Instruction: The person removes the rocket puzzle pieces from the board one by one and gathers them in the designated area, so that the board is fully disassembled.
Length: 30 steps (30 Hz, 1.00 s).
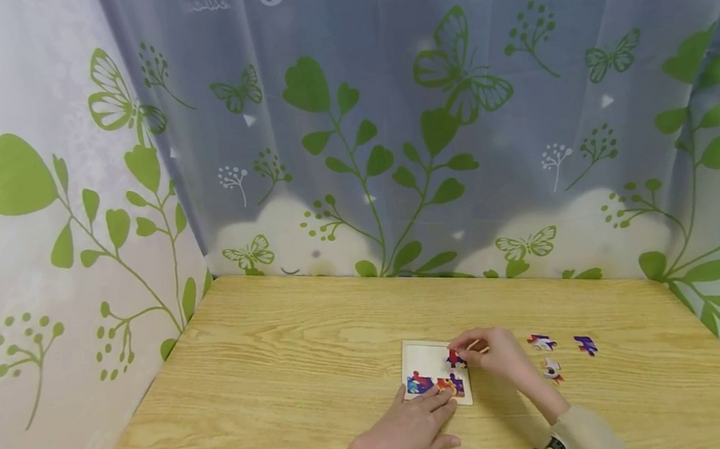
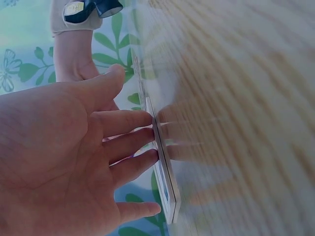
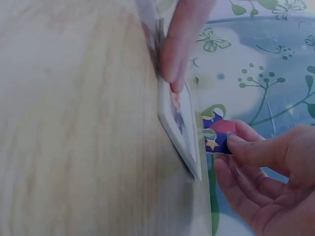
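Note:
A square puzzle tray [image 1: 422,356] with a pale raised border lies on the table, with colourful jigsaw pieces [image 1: 419,383] fitted along its near side. My left hand [image 1: 404,428] rests its outstretched fingertips on the tray's near edge and the pieces there. In the left wrist view those fingers [image 2: 129,142] reach straight to the rim. My right hand [image 1: 499,357] pinches a red and purple puzzle piece [image 1: 455,358] between thumb and forefinger over the tray's right side. The right wrist view shows this puzzle piece [image 3: 216,133] with a yellow star, held above the tray [image 3: 183,142].
Three loose puzzle pieces lie right of the right hand: a red and white one [image 1: 542,342], a purple one [image 1: 585,345] and a white one with an eye [image 1: 552,370]. Patterned curtains [image 1: 391,142] border the wooden table [image 1: 270,378] at the back and sides.

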Available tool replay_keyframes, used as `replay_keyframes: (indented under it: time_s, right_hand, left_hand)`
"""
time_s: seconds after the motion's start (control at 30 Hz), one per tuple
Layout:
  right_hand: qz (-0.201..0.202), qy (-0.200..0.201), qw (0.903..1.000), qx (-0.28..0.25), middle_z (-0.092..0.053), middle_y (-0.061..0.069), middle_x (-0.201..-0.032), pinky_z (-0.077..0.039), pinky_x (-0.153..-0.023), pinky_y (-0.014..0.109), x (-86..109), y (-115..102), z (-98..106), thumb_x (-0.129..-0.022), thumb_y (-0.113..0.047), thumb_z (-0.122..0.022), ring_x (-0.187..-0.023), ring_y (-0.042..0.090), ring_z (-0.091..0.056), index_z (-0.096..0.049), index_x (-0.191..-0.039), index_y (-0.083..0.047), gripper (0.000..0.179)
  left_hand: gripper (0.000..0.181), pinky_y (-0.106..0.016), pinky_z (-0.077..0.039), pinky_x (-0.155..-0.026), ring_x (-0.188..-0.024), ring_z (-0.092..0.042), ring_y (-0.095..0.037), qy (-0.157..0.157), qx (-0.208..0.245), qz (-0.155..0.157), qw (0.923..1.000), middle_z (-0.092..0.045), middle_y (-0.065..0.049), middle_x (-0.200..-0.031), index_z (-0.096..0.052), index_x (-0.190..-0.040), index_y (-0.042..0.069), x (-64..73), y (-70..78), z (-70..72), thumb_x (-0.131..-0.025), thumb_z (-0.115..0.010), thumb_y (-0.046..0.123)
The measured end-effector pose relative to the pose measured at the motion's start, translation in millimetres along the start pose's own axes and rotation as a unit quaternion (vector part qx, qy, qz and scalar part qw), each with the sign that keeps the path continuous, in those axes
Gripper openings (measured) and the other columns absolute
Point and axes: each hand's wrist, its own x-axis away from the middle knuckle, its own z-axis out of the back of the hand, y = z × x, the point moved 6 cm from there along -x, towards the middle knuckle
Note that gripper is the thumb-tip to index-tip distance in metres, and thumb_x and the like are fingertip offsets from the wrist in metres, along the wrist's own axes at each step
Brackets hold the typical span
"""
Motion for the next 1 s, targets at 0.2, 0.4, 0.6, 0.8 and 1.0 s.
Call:
replay_keyframes:
  time_s: [0.2, 0.4, 0.6, 0.8, 1.0]
  right_hand:
    - [-0.009, 0.005, 0.9999, -0.012, -0.075, 0.012, -0.109, -0.057, -0.063, 0.026, 2.1, 2, 11, -0.093, -0.004, -0.071, -0.086, 0.021, -0.071, -0.079, -0.104, -0.009, 0.015]
    - [-0.027, 0.006, 0.9995, -0.017, -0.075, 0.012, -0.107, -0.055, -0.059, 0.029, 6.0, 9, 21, -0.095, -0.004, -0.069, -0.080, 0.019, -0.069, -0.077, -0.109, -0.008, 0.017]
    - [-0.030, 0.021, 0.9993, 0.000, -0.075, 0.010, -0.101, -0.050, -0.058, 0.026, 12.6, 21, 36, -0.095, -0.008, -0.070, -0.078, 0.018, -0.067, -0.078, -0.109, -0.009, 0.016]
    - [-0.049, 0.016, 0.9986, -0.007, -0.073, 0.016, -0.113, -0.057, -0.062, 0.032, 23.5, 37, 56, -0.097, -0.010, -0.068, -0.084, 0.021, -0.071, -0.076, -0.114, -0.007, 0.019]
    - [-0.070, 0.019, 0.9973, -0.005, -0.074, 0.017, -0.110, -0.059, -0.065, 0.036, 36.6, 53, 81, -0.099, -0.016, -0.066, -0.084, 0.023, -0.072, -0.073, -0.120, -0.002, 0.025]
  left_hand:
    - [0.058, -0.061, -0.036, -0.114, -0.147, -0.038, -0.015, 0.000, 0.002, 0.000, 1.0000, -0.041, 0.006, -0.160, -0.051, -0.150, 0.017, 0.4, 0.3, 1.0, -0.103, -0.049, 0.052]
    - [0.059, -0.061, -0.035, -0.115, -0.148, -0.037, -0.016, -0.009, 0.011, 0.002, 0.9999, -0.038, 0.006, -0.161, -0.049, -0.151, 0.018, -0.1, -0.3, 0.4, -0.103, -0.048, 0.052]
    - [0.059, -0.062, -0.034, -0.115, -0.148, -0.037, -0.016, -0.006, 0.015, 0.003, 0.9999, -0.039, 0.006, -0.161, -0.050, -0.151, 0.018, 0.4, -0.4, 0.6, -0.103, -0.049, 0.052]
    - [0.059, -0.062, -0.032, -0.116, -0.148, -0.036, -0.015, -0.009, 0.024, 0.007, 0.9997, -0.038, 0.006, -0.161, -0.049, -0.152, 0.018, 0.2, -0.1, 0.1, -0.103, -0.050, 0.052]
    - [0.060, -0.062, -0.031, -0.116, -0.149, -0.035, -0.015, -0.016, 0.033, 0.008, 0.9993, -0.037, 0.006, -0.162, -0.048, -0.152, 0.018, -0.9, -1.3, -1.2, -0.103, -0.049, 0.052]
